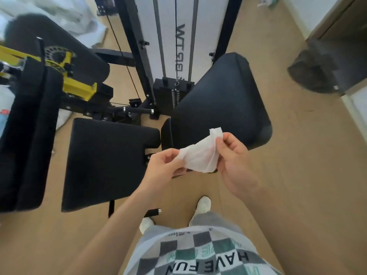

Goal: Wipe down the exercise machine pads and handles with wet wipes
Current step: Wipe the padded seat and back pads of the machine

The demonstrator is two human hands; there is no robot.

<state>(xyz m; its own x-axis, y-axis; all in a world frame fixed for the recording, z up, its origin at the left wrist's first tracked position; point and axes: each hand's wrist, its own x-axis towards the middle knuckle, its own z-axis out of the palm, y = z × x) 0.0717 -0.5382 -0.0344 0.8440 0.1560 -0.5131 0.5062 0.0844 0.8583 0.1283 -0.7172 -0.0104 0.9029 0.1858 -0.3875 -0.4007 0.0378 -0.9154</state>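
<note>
The shirt point(198, 253) is a checkerboard of dark grey, light grey, white and teal-green squares. HAVE FUN is printed across it in bold black capitals. Paler green letters sit inside some squares, perhaps the same words again, though they are too blurred to read. Loose light grey trousers point(210, 221) fall with wide hems over white shoes. The left shoe point(146, 225) is partly covered, and the right shoe point(203, 204) shows a rounded toe. The left forearm point(119, 215) and right forearm point(288, 215) are bare to the picture's edge. The left hand point(164, 165) and right hand point(232, 155) are bare too.
</note>
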